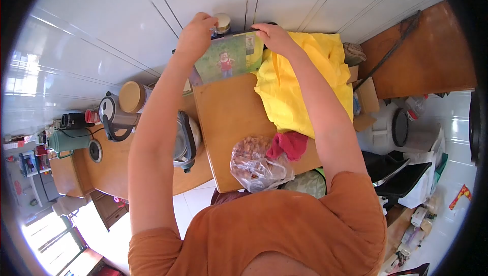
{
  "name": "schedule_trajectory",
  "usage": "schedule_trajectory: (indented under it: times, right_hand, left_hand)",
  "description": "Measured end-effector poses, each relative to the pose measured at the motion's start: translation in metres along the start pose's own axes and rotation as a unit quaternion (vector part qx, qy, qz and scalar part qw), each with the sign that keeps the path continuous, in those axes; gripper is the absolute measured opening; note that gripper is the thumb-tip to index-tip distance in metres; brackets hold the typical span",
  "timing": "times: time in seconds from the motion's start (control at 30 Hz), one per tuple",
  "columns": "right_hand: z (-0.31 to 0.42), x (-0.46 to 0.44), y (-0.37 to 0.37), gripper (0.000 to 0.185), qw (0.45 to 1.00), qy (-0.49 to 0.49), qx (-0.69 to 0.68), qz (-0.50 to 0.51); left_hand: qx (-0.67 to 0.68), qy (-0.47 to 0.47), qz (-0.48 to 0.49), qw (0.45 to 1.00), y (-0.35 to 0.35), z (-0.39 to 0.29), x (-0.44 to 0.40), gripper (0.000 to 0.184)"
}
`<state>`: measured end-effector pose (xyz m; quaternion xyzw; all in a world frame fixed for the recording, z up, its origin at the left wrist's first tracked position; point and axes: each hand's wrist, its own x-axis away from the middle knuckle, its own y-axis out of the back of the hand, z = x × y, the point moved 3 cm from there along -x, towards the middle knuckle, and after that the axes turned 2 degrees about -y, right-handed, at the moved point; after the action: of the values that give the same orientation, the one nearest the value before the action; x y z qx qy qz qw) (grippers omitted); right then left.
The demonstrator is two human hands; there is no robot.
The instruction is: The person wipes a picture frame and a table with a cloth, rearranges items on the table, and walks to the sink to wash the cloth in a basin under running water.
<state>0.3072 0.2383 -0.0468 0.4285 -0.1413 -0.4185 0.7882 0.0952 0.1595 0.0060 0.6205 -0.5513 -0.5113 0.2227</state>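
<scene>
A flat green picture panel [226, 60] with a small figure in red printed on it stands at the back of the wooden table, by the white wall. My left hand [195, 37] is closed at its upper left edge, fingertips beside a jar with a pale lid [222, 21]. Closed on the dark top edge at the upper right is my right hand [274, 38]. A yellow cloth [305, 85] lies spread beneath my right forearm. Nearer to me are a clear plastic bag of brown pieces [254, 166] and a crumpled dark pink cloth [287, 146].
Left of the wooden table [223, 118] stand a steel kettle [114, 115], a canister with a tan lid [133, 97] and a green pitcher [68, 141]. Cardboard boxes [367, 93] and a white container with a black lid [381, 128] are on the right.
</scene>
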Motion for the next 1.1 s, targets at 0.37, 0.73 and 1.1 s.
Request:
schedule_trajectory:
  times: [0.37, 0.73, 1.1]
  right_hand:
    - [0.095, 0.143, -0.024, 0.038, 0.99, 0.134, 0.047, 0.026]
    - [0.119, 0.291, -0.117, 0.068, 0.95, 0.13, 0.098, 0.266]
    - [0.06, 0.377, -0.067, 0.067, 0.977, -0.174, 0.122, 0.009]
  left_hand:
    - [0.014, 0.005, -0.097, 0.995, 0.052, -0.051, 0.155, 0.036]
    - [0.124, 0.28, 0.101, 0.947, 0.021, -0.125, 0.391, 0.033]
    - [0.076, -0.081, 0.321, 0.941, -0.033, -0.176, 0.337, 0.07]
